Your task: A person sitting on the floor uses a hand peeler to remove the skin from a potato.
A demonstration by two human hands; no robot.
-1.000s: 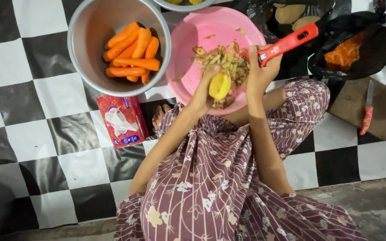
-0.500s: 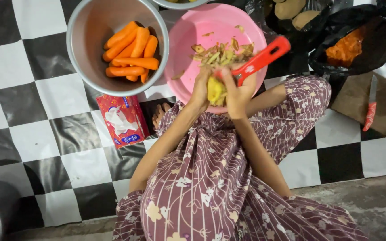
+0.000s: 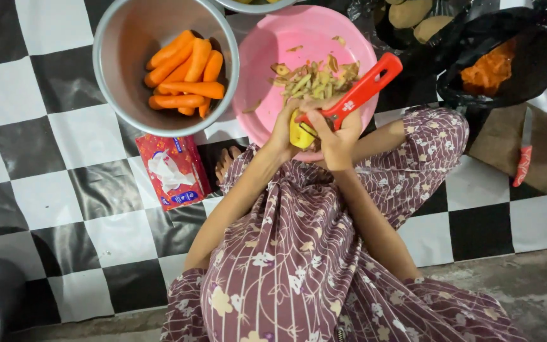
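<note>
My left hand (image 3: 284, 124) holds a yellow, partly peeled potato (image 3: 299, 135) over the near rim of a pink basin (image 3: 267, 57). My right hand (image 3: 335, 130) grips a red-handled peeler (image 3: 357, 94) with its blade end laid on the potato. A heap of peelings (image 3: 314, 75) lies in the basin just beyond my hands. Both arms reach out over my patterned maroon dress.
A metal bowl (image 3: 116, 57) of peeled carrots (image 3: 185, 73) stands left of the basin. A red tissue packet (image 3: 173, 170) lies on the checkered floor mat. At right are black bags with potatoes (image 3: 418, 14) and orange scraps (image 3: 490, 69), and a red-handled knife (image 3: 523, 158) on cardboard.
My right hand has drawn the peeler back from the far right toward me onto the potato. The potato stays in my left hand over the basin's rim.
</note>
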